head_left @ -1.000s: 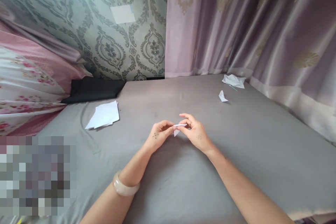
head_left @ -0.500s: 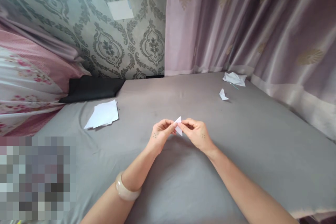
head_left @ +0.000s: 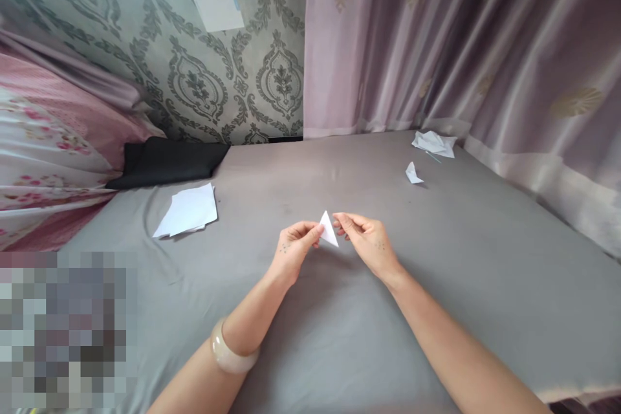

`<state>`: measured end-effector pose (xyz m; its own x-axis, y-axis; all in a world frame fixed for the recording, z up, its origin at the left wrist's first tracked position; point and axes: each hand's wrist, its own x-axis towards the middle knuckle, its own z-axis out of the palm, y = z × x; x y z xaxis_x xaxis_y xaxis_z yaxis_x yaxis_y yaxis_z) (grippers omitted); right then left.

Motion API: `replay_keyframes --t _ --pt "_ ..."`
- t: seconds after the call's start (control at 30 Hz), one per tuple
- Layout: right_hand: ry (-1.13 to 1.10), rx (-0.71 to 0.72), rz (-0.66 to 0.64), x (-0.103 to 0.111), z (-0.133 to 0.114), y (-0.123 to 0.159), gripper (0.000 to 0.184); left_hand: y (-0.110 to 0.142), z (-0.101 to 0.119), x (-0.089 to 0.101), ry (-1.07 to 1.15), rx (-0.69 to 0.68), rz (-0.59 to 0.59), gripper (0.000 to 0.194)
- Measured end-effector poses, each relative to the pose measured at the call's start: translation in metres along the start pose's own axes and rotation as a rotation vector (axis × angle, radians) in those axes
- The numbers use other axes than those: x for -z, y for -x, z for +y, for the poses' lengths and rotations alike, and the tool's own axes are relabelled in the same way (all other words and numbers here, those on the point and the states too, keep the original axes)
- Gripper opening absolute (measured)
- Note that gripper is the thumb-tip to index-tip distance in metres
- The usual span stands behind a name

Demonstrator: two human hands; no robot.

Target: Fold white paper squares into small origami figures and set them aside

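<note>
A small piece of white paper folded into a triangle [head_left: 328, 231] is held up above the grey cloth. My left hand [head_left: 295, 247] pinches its left edge between thumb and fingers. Just to the right of the paper, my right hand [head_left: 367, 237] is apart from it, with loosely bent fingers and nothing visible in them. Farther back on the right stands a small folded white paper piece [head_left: 413, 173].
Grey cloth [head_left: 310, 336] covers the surface. A stack of white paper sheets [head_left: 193, 208] lies on the left, near folded black fabric [head_left: 172, 162]. At the back right is a pile of crumpled or folded white papers [head_left: 433, 142], beside a curtain [head_left: 388, 39].
My right hand has let go of the folded paper and moved slightly right. The paper stays in my left hand, and more of its triangular face shows.
</note>
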<state>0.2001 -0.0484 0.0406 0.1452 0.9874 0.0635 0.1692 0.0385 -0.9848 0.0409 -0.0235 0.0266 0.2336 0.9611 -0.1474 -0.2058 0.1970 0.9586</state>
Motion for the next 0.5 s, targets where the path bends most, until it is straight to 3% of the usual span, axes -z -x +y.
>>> replay_keyframes --t 0.13,0.33,0.5 --pt "0.08 0.084 0.073 -0.0017 -0.0007 0.0007 0.02 -0.0063 -0.0042 0.0046 0.099 -0.034 0.084 0.021" --pt "0.211 0.241 0.065 -0.0081 0.0013 0.0036 0.009 -0.0063 -0.0088 0.0038 0.054 -0.116 0.015 0.015" --pt "0.33 0.345 0.095 -0.0073 0.0032 0.0058 0.008 -0.0035 -0.007 0.0017 -0.022 -0.152 0.043 0.015"
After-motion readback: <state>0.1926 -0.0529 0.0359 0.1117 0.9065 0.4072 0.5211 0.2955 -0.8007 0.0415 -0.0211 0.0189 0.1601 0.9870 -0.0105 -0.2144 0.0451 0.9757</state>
